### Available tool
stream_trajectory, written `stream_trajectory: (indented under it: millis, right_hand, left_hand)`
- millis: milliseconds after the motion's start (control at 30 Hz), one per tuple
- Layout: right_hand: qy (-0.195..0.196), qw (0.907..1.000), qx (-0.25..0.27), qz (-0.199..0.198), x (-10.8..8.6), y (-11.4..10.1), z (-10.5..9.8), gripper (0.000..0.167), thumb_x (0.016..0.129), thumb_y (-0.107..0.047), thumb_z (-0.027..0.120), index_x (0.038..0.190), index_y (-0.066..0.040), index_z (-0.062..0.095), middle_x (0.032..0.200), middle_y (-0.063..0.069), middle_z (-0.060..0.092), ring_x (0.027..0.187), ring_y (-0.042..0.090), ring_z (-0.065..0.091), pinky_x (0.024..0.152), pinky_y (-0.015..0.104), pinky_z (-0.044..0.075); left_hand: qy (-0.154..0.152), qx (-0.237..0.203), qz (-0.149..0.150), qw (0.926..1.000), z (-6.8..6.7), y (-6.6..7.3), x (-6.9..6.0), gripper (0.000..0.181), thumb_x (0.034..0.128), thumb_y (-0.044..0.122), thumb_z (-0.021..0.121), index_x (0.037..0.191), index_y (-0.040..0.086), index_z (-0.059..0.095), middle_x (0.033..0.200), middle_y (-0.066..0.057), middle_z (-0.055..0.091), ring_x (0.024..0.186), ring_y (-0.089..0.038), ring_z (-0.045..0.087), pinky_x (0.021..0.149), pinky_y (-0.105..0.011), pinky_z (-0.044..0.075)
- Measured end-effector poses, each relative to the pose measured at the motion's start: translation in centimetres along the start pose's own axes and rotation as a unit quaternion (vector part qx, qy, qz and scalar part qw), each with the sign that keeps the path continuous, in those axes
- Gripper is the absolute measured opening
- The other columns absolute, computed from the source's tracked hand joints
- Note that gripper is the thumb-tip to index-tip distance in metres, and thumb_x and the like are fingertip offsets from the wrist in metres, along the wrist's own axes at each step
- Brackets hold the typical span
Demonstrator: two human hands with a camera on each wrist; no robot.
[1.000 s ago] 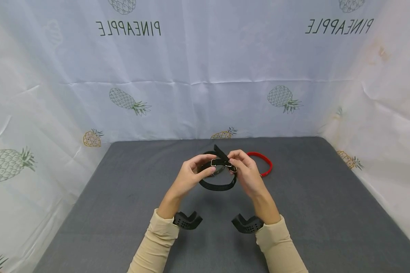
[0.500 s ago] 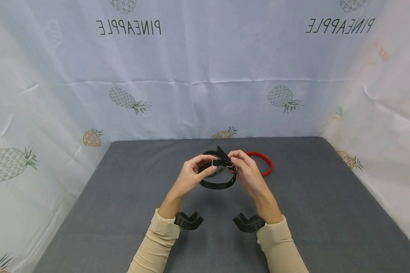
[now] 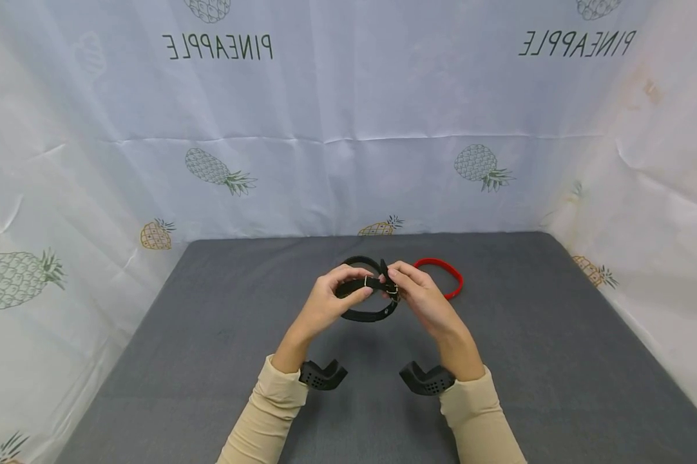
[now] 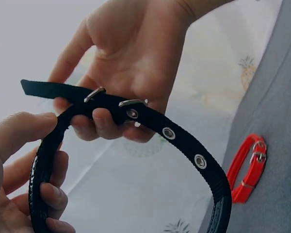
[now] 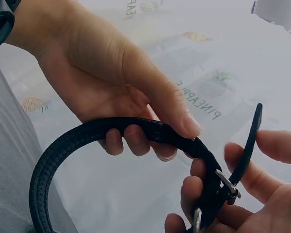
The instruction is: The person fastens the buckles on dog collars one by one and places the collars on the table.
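A black collar [image 3: 367, 316] is held up as a loop above the table between both hands. My left hand [image 3: 325, 299] grips its strap, thumb on one side and curled fingers on the other. My right hand [image 3: 420, 293] holds the buckle end, with its fingers around the metal buckle [image 5: 226, 183]. The strap's free tip [image 5: 252, 128] sticks out past the buckle, by the right hand's fingers. Metal-rimmed eyelets [image 4: 169, 133] run along the strap in the left wrist view. A red collar [image 3: 456, 277] lies on the table behind my right hand.
A dark grey cloth [image 3: 221, 335] covers the table. White curtains [image 3: 337, 187] printed with pineapples hang behind and along both sides. A black camera mount sits on each wrist, the left mount [image 3: 323, 376] near the right mount [image 3: 426, 379].
The free tip has dropped and turned from slanting up-left to nearly upright, showing less length above the right fingers. My left hand has shifted slightly right; both hands keep hold of the black collar.
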State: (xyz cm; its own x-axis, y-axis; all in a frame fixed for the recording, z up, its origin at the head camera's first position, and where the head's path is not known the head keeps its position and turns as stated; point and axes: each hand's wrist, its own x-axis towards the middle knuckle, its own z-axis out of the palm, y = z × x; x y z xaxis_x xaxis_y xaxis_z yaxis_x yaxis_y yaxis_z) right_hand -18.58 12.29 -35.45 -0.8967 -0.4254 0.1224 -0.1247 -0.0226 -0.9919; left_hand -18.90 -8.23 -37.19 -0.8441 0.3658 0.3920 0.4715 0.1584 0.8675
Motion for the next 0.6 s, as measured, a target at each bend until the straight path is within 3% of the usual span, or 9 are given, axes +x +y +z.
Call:
stream_trajectory:
  millis: [133,400,600]
  right_hand:
    - [0.004,0.9999,-0.009,-0.012,0.17,0.25,0.1,0.019,0.103,-0.028,0.045,0.091,-0.018,0.055,0.092,-0.007,0.051,0.089,0.012,0.054,0.089,0.028,0.047]
    - [0.014,0.9978,-0.022,-0.061,0.2,0.35,0.24,0.023,0.1,-0.017,0.049,0.078,-0.016,0.054,0.083,-0.01,0.052,0.084,0.013,0.051,0.083,0.026,0.044]
    - [0.017,0.9961,-0.025,-0.082,0.19,0.26,0.38,0.025,0.098,-0.009,0.05,0.075,-0.018,0.056,0.087,-0.013,0.059,0.084,0.01,0.052,0.082,0.025,0.045]
  left_hand:
    - [0.008,0.024,0.018,0.9995,-0.12,-0.08,0.03,0.026,0.0894,0.012,0.069,0.115,0.007,0.068,0.109,-0.012,0.065,0.094,-0.007,0.06,0.084,-0.023,0.052]
    - [0.01,0.042,0.049,0.9979,-0.25,-0.09,0.05,0.027,0.0871,0.009,0.07,0.114,0.006,0.069,0.105,-0.012,0.066,0.099,-0.021,0.06,0.088,-0.031,0.053]
    - [0.01,0.049,0.071,0.9962,-0.36,-0.06,0.0,0.028,0.0863,0.008,0.071,0.114,0.004,0.07,0.102,-0.012,0.066,0.099,-0.016,0.06,0.087,-0.027,0.052]
